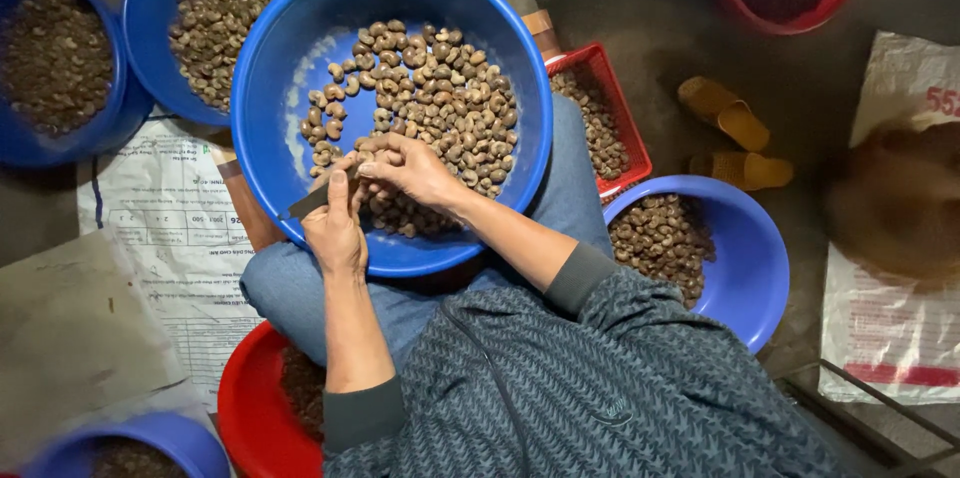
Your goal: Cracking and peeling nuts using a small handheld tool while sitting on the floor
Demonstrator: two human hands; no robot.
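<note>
A large blue basin [392, 113] rests on the person's lap, holding brown cashew nuts [440, 103] heaped toward its right side. At the basin's near rim, the left hand [335, 223] is closed around a small dark knife [312, 200], whose blade points left. Just right of it, touching it, the right hand [410, 168] has its fingers curled over a nut [366, 150] taken from the heap, pinching it against the left thumb. The nut itself is mostly hidden.
</note>
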